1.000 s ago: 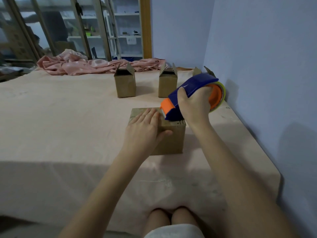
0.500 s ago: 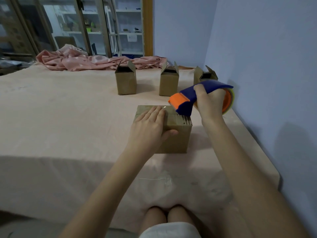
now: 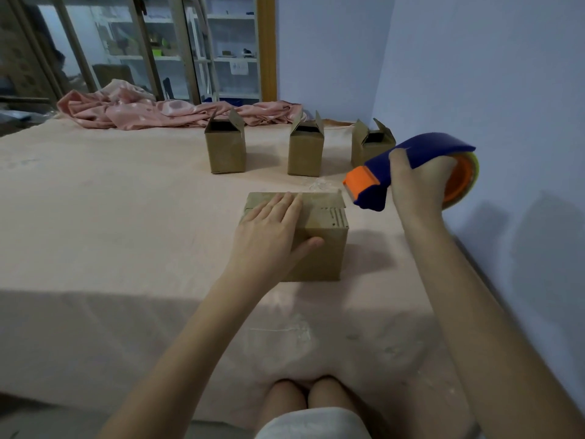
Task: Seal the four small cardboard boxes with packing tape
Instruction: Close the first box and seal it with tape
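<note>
Head cam: left hand (image 3: pixel 272 236) flat on closed box (image 3: pixel 319 245), fingers straight, thumb down front face. Right hand (image 3: pixel 418 182) w/ grip wrapped round tape dispenser (image 3: pixel 408 166), held in air just right of box, not touching. 3 open boxes (image 3: pixel 225 150) further back on desk (image 3: pixel 110 217).

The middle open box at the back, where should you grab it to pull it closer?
Hold the middle box by its two flat side walls, coming down from above and in front. Its flaps stand up and the top is open, so pinching the flaps would bend them; the plain walls below look firmer.
</note>
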Demonstrator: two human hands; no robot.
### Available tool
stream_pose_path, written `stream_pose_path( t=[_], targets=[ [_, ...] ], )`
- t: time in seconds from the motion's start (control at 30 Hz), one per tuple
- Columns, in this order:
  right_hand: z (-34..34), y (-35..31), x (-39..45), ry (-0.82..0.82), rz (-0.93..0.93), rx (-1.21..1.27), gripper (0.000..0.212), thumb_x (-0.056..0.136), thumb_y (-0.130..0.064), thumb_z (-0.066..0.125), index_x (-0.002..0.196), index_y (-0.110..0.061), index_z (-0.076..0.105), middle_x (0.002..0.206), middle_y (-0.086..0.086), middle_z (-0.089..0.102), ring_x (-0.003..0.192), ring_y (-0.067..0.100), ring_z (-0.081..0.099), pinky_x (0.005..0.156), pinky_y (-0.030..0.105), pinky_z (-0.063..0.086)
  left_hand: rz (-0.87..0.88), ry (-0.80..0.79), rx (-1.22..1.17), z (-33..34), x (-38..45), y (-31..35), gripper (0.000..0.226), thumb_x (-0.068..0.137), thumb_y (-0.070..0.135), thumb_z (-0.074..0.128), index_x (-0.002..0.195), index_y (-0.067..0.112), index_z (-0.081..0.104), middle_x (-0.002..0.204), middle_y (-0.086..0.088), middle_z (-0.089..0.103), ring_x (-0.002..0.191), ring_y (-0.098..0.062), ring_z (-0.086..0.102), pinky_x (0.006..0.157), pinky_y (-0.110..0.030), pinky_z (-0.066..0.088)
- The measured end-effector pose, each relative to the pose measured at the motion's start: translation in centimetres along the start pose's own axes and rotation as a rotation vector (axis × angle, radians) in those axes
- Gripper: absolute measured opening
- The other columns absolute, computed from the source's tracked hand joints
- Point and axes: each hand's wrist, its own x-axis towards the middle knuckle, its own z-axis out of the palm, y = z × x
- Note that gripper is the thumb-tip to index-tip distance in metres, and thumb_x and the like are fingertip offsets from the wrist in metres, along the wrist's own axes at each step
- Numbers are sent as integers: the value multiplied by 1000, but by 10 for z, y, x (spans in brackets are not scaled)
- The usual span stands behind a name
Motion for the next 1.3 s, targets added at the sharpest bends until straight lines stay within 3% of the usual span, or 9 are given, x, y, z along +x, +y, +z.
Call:
stream_pose_path(
  t=[0.33,0.4,0.5,0.57,0.63,0.8,1.03,1.17,1.3],
  targets=[
    [0,2,-9,-64,-64,-255,59,85,-23,64,130,-7,30,122,8,56,103,21,59,82,35,55,-52,-31,-40,-9,7,6,77,81,73,35,136,21,46,147,3,41,137,-13,33,108,-30,29],
    [1,4,-11,-68,-83,-271,61,85,-24,64,132,-7,29,122,9,55,102,21,59,81,36,56,-108,-55,-27,-14,12,13,78,80,75,27,124,18,56,134,1,54,124,-17,48,90,-33,42],
    [1,7,-12,-56,-76,-272,62,85,-24,64,132,-7,28,122,9,56,101,20,59,81,36,56,-150,-61,116,-20,21,27,77,84,73,20,107,10,58,109,-6,60,102,-23,55,69,-32,36],
    [1,9,-12,-46,-63,-263,61,85,-25,64,132,-8,29,122,8,56,101,20,59,81,34,55,-102,-63,116,-16,25,35,76,89,67,21,119,5,52,125,-14,54,120,-27,46,92,-34,38],
    [0,12,-12,-35,-53,-247,60,85,-25,64,132,-7,30,121,8,56,100,20,59,80,32,55,4,-68,33,-10,26,40,70,96,56,21,140,4,36,149,-15,32,141,-25,23,115,-34,15],
    [2,19,-14,-31,-16,-191,61,85,-25,64,133,-8,30,123,8,55,101,19,58,79,30,56,84,-79,-63,0,20,36,79,89,65,13,148,14,25,154,-5,25,143,-16,18,115,-31,12],
    [0,22,-9,-18,14,-90,56,83,-24,64,128,-8,35,112,4,59,92,17,61,66,19,53,55,-51,-3,5,23,37,80,89,69,28,148,16,24,155,-3,22,144,-14,16,115,-30,14],
    [-3,17,0,-4,64,2,47,81,-20,64,120,-4,44,96,0,59,73,8,59,46,3,39,79,-22,-14,4,22,34,79,88,69,28,149,18,23,156,-3,20,144,-13,14,115,-28,11],
    [-8,15,7,-16,95,40,27,83,-18,62,105,-5,54,76,-5,59,63,6,57,44,4,39,77,-8,-45,4,19,34,80,88,69,29,149,19,21,157,-1,18,144,-12,13,114,-26,8]
  ],
)
